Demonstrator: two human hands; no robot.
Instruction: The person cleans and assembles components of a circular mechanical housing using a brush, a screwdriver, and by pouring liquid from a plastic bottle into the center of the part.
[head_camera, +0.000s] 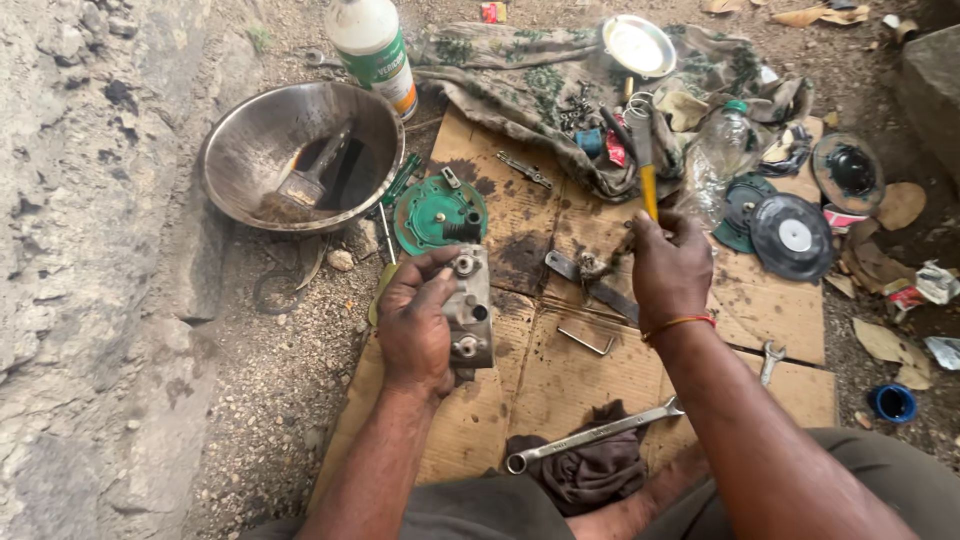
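My left hand (418, 325) grips a grey metal housing block (470, 310) with round ports, held above the oil-stained cardboard (560, 370). My right hand (668, 268) is closed around the lower end of a yellow-handled tool (648, 180) that points away from me, and a small greasy part (592, 264) hangs by its fingers. A green round cover plate (430, 212) lies just beyond the housing. Flat metal strips (590, 285) rest on the cardboard between my hands.
A steel bowl (250, 150) with a brush stands at the back left beside a white bottle (372, 45). A combination wrench (590, 437) lies on a dark rag near my lap. Black discs (792, 235), a clear bottle (722, 150), camouflage cloth (520, 85) and a rock wall (90, 250) surround.
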